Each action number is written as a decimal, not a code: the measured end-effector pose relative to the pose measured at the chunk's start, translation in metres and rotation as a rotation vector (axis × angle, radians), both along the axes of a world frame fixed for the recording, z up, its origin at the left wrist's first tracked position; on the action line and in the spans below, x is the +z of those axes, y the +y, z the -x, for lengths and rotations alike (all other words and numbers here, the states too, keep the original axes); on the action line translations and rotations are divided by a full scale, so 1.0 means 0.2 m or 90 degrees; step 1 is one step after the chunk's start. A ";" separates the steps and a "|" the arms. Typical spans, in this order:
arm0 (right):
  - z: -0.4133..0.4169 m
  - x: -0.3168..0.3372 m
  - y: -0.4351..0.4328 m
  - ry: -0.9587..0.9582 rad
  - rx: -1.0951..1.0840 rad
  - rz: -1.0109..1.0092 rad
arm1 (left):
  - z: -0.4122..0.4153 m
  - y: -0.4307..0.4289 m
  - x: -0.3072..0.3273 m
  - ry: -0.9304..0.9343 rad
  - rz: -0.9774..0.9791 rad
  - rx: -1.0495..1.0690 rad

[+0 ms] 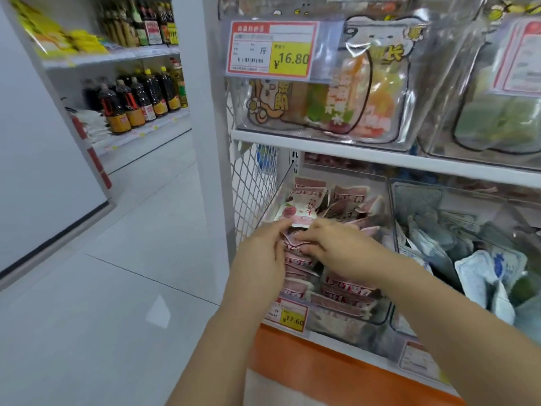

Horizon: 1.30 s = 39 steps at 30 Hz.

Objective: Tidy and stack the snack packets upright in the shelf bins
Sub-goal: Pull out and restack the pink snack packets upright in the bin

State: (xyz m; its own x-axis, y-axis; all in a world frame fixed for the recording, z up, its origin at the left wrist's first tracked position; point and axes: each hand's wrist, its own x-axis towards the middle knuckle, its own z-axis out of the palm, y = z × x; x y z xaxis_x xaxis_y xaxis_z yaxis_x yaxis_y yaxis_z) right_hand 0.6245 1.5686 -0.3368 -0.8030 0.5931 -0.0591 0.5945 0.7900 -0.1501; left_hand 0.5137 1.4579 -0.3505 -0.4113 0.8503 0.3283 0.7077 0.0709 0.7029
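**Two hands in one bin, and a row that may not stand alone**

Both hands are working inside the clear bin at the left end of its tier, above the orange base and hard against the wire mesh side. The left hand has its fingers curled round the left side of the pink packets standing in a row along the bin's left wall. The right hand bends over the same row from the other side, fingertips tucked down and pinching the packet tops. Neither hand is spread wide.

From where I stand, the worry is that the row seems to stand only because the packets lean on each other. Let go too soon, or lift one out, and the rest could fan over towards the bin's front edge. The loose heap in the back right corner lies tilted and crossed, and it looks ready to slide into whatever gets straightened. One tall packet stands at the back left corner, and a bump from the left knuckles might tip it. The left wrist also passes close above the yellow price tag on the front edge and could knock it.

Much is hard to judge. The fingers hide exactly which packet each hand has. The bin floor is buried, and the shelf above cuts off its back. The neighbouring bin of blue-and-white packets runs off the right side, and most of the print is a blur.
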 end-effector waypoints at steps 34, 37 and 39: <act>-0.43 0.05 0.10 0.346 -0.137 0.170 | -0.06 0.59 0.09 0.141 0.383 0.084; -0.44 0.05 0.10 0.398 -0.150 0.202 | -0.07 0.63 0.04 0.093 0.364 0.138; -0.44 0.05 0.10 0.425 -0.166 0.222 | -0.08 0.63 0.02 0.059 0.316 0.162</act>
State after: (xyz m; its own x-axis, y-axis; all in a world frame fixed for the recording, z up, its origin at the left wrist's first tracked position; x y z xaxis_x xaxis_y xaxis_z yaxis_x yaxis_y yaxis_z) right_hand 0.7128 1.5878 -0.3262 -0.5727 0.8024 0.1678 0.4511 0.4794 -0.7528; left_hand 0.5298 1.5832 -0.3468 -0.6120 0.7897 -0.0417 0.6822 0.5539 0.4774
